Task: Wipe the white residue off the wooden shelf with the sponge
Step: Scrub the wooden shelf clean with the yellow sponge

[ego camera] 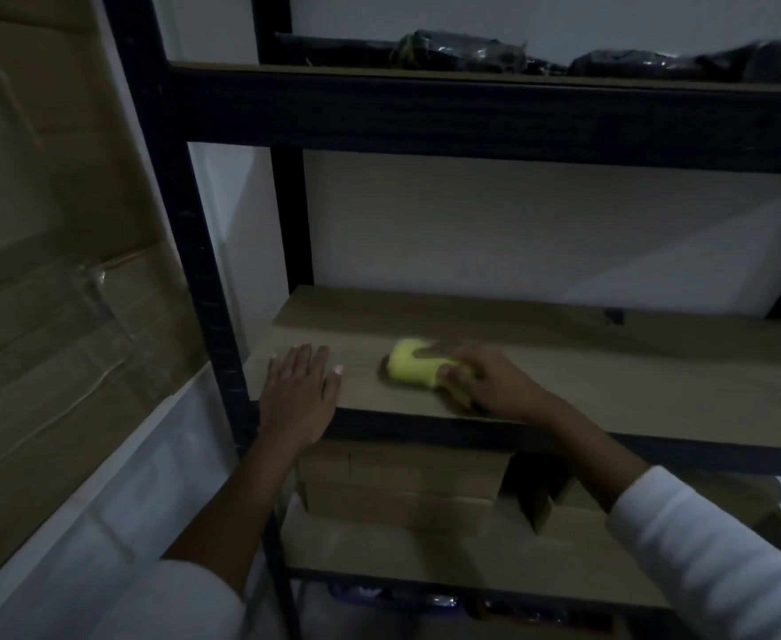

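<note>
- Yellow sponge (414, 368) on wooden shelf (610, 362), mid-front.
- Right hand (485, 383) grip curled round sponge's right end; left hand (298, 385) flat, fingers spread, on shelf edge.
- Likely soft, light, compressible; best held across top, pressed flat.

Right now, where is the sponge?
Head view: the yellow sponge lies on the middle wooden shelf, gripped by the right hand, right of the flat left hand.

Yellow sponge (414, 369), light brown wooden shelf (610, 376), black frame (195, 251), white sleeves (711, 556)
</note>
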